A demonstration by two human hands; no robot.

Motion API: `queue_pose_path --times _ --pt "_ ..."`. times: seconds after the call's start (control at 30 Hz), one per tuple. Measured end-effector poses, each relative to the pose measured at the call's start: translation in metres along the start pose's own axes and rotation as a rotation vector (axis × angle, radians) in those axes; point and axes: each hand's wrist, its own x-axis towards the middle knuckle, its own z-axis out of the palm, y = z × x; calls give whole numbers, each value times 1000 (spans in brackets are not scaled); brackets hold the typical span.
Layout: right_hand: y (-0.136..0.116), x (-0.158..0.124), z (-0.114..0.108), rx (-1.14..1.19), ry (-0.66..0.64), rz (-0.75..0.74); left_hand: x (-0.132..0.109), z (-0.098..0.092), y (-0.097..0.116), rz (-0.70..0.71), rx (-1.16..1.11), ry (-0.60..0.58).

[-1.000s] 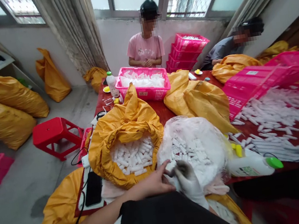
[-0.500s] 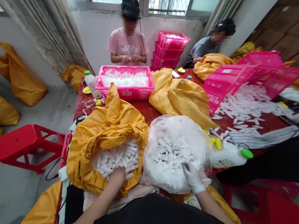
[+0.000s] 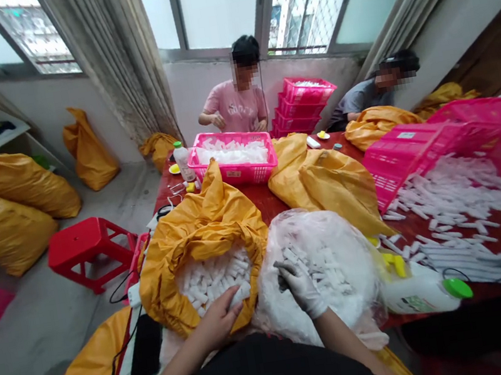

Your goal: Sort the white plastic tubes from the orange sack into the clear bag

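A: Head view. Left grip (image 3: pixel 217 319)?

B: Bare, fingers apart, lying open on a heap of small white oblong pieces (image 3: pixel 212 279) in the mouth of a glossy mustard-yellow sack (image 3: pixel 194 234). Clamped on nothing, by the look.

A: Right grip (image 3: pixel 300 287)?

B: White-gloved, fingers curled close together, one fingertip jutting out, among the same pieces inside a clear plastic bag (image 3: pixel 335 244). Closed on a piece or merely touching: impossible to tell from here.

A: Why those two spots?

B: Reach, probably. Both open containers right at the near edge of the red worktop (image 3: pixel 263 207), one in front of each hand, the sack's mouth rolled back for easy access.

A: Farther out?

B: On the right, a pink plastic crate (image 3: pixel 410 156) tipped on its side, likely to free the loose white pieces (image 3: pixel 451 194) scattered beside it; just past the clear bag, a white bottle with a green cap (image 3: pixel 422 293). Across the worktop, an upright pink crate (image 3: pixel 231 159) heaped with white pieces, and behind it a co-worker in a pink T-shirt (image 3: pixel 237 104).
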Motion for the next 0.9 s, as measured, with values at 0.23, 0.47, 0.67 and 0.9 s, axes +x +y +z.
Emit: queue_pose_path --times 0.23,0.47,0.67,0.9 --pt "-40 4 27 -249 -371 -82 -11 -21 26 240 -151 -110" --pt "-33 -4 54 6 40 -250 -6 -21 42 338 -253 -107" --pt "-21 -11 66 176 -6 -14 -15 -13 35 354 -3 130" --pt "-21 -20 73 122 101 -64 -18 -9 35 352 228 136"
